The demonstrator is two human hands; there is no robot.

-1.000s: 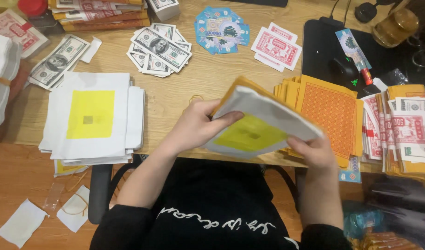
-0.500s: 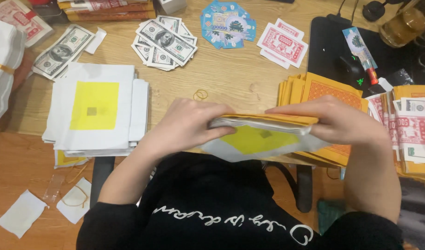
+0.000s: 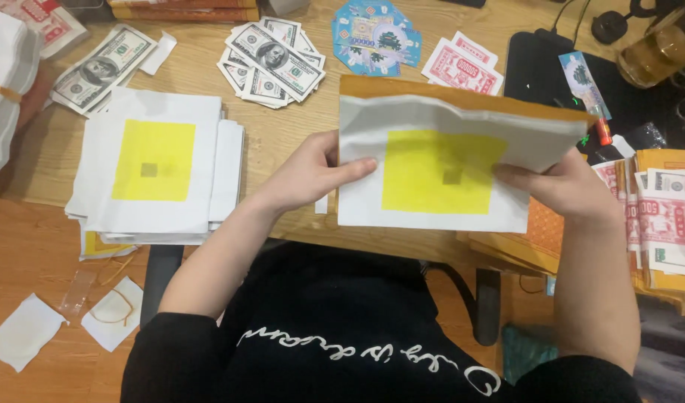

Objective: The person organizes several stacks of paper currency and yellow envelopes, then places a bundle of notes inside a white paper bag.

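Held bundle: a flat stack of paper (image 3: pixel 439 175), white on its face with a yellow square in the middle and a small grey patch at the square's centre; an orange-brown sheet shows along its top edge. It is lifted above the near edge of the wooden desk (image 3: pixel 297 127), in front of the person's chest, face toward the camera.
Left hand (image 3: pixel 312 175): clamped on the bundle's left edge, fingers lying across the white face, thumb hidden behind.
Right hand (image 3: pixel 562 186): closed on the bundle's right edge, fingers reaching onto the yellow square's right side.
Stack on the left: a pile of like white sheets (image 3: pixel 156 168) with the same yellow square lies flat on the desk, well apart from the left hand.
Behind the bundle: fanned grey-green banknotes (image 3: pixel 271 60), a round blue printed disc (image 3: pixel 372 37), and red-and-white notes (image 3: pixel 462 67).
Far left: a second bunch of grey-green banknotes (image 3: pixel 96 71) and a white bundle with an elastic band (image 3: pixel 6 82).
Right side: orange patterned sheets (image 3: pixel 544 231) under the right wrist, and stacked red-and-white note bundles (image 3: pixel 663 220) just beyond.
Floor at lower left: white paper scraps (image 3: pixel 25 339) and loose rubber bands (image 3: pixel 114 310).
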